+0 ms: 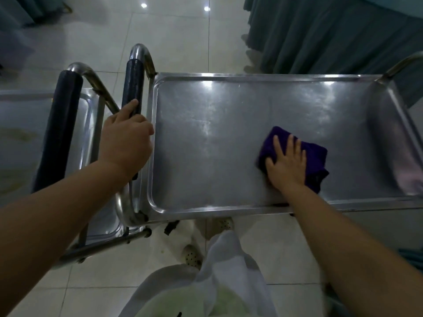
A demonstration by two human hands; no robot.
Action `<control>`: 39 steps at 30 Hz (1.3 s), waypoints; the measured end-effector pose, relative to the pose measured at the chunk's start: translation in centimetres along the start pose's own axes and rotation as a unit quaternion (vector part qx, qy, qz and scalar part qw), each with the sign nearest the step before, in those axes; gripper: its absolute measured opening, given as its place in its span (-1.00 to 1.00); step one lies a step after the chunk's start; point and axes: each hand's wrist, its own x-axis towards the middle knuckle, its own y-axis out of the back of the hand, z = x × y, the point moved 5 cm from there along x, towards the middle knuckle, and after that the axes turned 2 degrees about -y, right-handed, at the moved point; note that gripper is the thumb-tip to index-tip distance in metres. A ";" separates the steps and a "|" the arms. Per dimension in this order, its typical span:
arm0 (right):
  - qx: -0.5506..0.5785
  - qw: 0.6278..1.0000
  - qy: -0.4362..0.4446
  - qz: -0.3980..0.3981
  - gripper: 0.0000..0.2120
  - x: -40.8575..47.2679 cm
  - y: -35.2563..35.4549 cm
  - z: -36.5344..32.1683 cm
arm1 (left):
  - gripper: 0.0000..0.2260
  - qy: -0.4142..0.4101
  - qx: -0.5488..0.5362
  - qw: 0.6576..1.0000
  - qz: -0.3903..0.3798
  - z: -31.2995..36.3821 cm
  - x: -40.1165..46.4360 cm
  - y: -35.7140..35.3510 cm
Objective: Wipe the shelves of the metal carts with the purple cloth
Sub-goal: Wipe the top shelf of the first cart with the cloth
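1. The top shelf point(206, 143) of a metal cart is a shallow steel tray with a raised rim, and it serves here as the landmark for everything else.
2. The purple cloth point(313, 161) lies bunched on the shelf's surface, toward its right end and nearer the front rim than the back one.
3. The right hand point(287, 165) lies flat on the cloth, fingers straight and spread, palm pressing down; it is relaxed rather than clenched, and the cloth shows beyond the fingertips and to the right of the palm.
4. The left hand point(128, 136) is at the shelf's left end, its fingers curled round the black padded handle point(132, 85) of the cart, with the forefinger stretched along the padding.
5. A second cart point(91, 133) stands just beside the shelf's left end, with its own black padded handle point(57, 131) and a steel tray partly in view.
6. Beyond the shelf's back right corner hangs a dark green pleated cloth point(332, 35).
7. Under the shelf's front rim are pale floor tiles point(274, 248), a white garment and perforated shoes point(193, 256).
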 end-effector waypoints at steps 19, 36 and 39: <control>-0.034 0.950 0.311 -0.017 -0.23 -5.2 -2.7 -27.5 | -0.81 0.004 0.012 1.000 0.020 -0.9 0.9 -0.8; 0.015 0.998 -0.064 0.009 -0.30 8.8 2.9 -0.7 | -0.79 -0.038 0.031 0.999 0.002 -1.5 6.0 -0.2; 0.027 0.996 -0.080 0.008 -0.28 8.7 2.7 -4.6 | -0.85 -0.028 0.003 1.000 0.008 -1.9 6.2 -0.5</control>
